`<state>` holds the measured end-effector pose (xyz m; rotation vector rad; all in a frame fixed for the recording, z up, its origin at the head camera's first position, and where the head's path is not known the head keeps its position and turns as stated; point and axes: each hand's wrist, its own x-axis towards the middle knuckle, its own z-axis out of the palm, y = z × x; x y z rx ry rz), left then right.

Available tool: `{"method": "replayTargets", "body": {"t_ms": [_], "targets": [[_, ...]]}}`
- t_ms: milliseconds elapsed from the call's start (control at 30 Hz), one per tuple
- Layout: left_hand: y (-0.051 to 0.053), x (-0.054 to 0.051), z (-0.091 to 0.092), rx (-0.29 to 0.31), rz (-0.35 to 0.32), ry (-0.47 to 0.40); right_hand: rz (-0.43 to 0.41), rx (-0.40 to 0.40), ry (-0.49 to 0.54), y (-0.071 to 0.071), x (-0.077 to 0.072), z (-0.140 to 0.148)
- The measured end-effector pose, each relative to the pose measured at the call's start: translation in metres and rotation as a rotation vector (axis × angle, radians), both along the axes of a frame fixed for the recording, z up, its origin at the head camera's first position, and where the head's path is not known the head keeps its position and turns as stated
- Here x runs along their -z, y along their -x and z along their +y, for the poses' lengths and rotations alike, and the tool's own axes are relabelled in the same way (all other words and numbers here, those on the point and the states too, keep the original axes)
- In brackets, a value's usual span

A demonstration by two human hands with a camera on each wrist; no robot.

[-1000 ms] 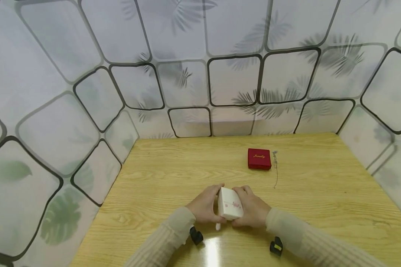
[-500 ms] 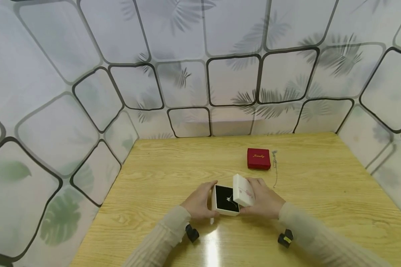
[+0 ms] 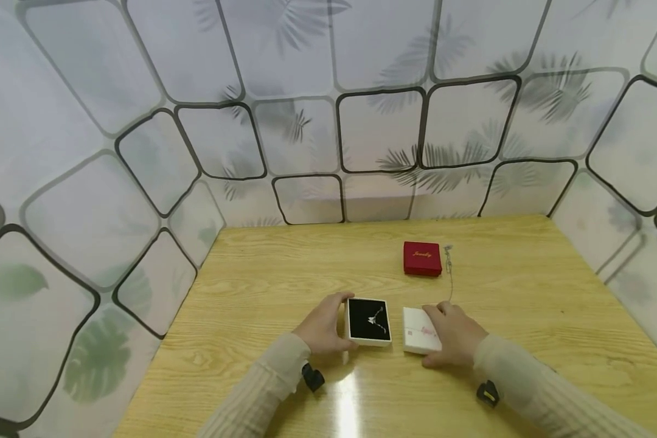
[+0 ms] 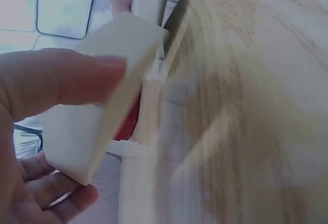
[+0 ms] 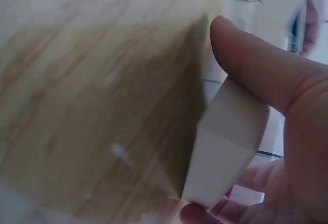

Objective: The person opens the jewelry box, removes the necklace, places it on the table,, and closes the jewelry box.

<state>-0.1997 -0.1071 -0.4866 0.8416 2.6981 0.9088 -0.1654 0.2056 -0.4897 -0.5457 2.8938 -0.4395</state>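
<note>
My left hand (image 3: pixel 323 325) grips a small white jewelry box base (image 3: pixel 370 342) by its left side, thumb and fingers on opposite edges. Inside the base, a silvery chain with a small pendant (image 3: pixel 373 319) lies on a black lining. In the left wrist view, the thumb presses the white wall of the base (image 4: pixel 77 137). The box's white lid (image 3: pixel 416 328), printed with a pinkish pattern, is apart from the base, just to its right. My right hand (image 3: pixel 457 334) holds this lid by its right side. Close up in the right wrist view, thumb and fingers span the lid (image 5: pixel 220 157).
A red jewelry box (image 3: pixel 422 258) with gold lettering stands shut farther back on the wooden table (image 3: pixel 285 261). Beside it lies a thin silvery chain (image 3: pixel 449 267), its near end reaching toward my right hand. Patterned panels (image 3: pixel 383 131) border the table behind and at the sides.
The white box has been opened. My right hand lifted the lid off and carried it right, down to table level, uncovering the black lining and pendant. My left hand stayed on the base.
</note>
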Motion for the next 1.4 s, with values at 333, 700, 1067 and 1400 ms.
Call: {"method": "replayTargets", "body": {"t_ms": [333, 700, 1067, 1400], "targets": [[-0.004, -0.009, 0.007, -0.072, 0.118, -0.069, 0.194, -0.004, 0.086, -0.001, -0.015, -0.013], [-0.005, -0.009, 0.023, -0.098, 0.314, -0.247, -0.184, 0.053, 0.661, 0.008, -0.037, -0.059], [-0.006, -0.01, 0.018, 0.049, 0.3, -0.24, -0.329, -0.062, 0.87, 0.02, -0.042, -0.046], [-0.006, -0.011, 0.02, 0.064, 0.34, -0.148, 0.068, -0.193, 0.566, 0.017, -0.042, -0.051]]}}
